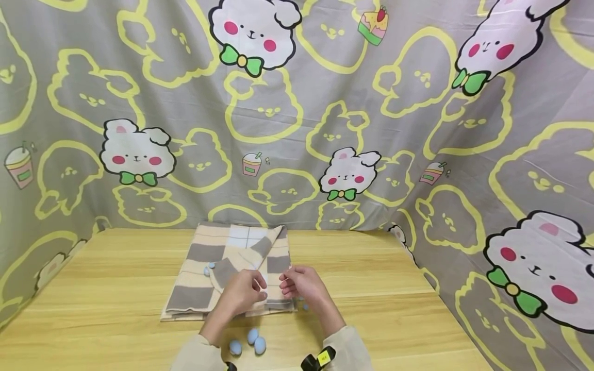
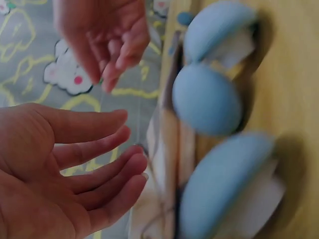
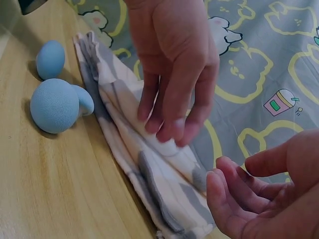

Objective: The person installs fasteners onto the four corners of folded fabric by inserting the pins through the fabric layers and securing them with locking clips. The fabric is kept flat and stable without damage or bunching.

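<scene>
Beige-cuffed, our left hand and right hand hover apart, fingers loosely bent, empty, over checked cloth, lower centre of frame, probably folded for compactness; three blue egg-shaped pieces, bottom centre, presumably placed within reach.

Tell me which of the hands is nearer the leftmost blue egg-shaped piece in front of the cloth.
Left. The left hand is beyond the leftmost egg-shaped piece; the right hand is farther from it, beyond and well off to the right.
</scene>
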`<act>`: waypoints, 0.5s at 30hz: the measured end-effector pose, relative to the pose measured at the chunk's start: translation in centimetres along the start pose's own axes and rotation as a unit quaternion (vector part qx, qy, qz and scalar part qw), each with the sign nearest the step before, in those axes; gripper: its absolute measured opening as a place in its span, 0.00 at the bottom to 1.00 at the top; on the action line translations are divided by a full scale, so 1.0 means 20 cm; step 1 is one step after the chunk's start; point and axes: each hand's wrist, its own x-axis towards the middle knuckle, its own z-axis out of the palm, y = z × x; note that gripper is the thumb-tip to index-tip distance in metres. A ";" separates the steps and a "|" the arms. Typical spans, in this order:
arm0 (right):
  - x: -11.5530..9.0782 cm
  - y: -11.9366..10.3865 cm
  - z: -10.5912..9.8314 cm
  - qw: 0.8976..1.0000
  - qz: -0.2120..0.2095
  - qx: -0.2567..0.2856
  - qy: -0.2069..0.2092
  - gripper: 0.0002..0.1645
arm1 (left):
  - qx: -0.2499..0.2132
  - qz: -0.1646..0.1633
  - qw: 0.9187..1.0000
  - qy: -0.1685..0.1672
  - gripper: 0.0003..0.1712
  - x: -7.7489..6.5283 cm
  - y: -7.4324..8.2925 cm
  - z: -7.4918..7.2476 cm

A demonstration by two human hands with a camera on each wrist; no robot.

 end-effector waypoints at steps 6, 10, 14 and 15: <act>-0.01 0.00 0.01 1.000 -0.002 -0.004 0.000 0.19 | 0.018 0.012 0.998 -0.052 0.12 -0.02 -0.01 0.05; -0.01 0.00 0.01 1.000 -0.003 -0.007 0.002 0.19 | 0.019 0.013 0.998 -0.063 0.11 -0.02 -0.03 0.05; 0.00 0.00 0.01 1.000 -0.002 -0.009 0.003 0.18 | 0.008 0.014 0.998 -0.063 0.06 -0.02 -0.04 0.05; 0.00 0.00 0.01 1.000 0.000 -0.008 0.004 0.18 | 0.005 0.013 0.998 -0.061 0.05 -0.01 -0.04 0.05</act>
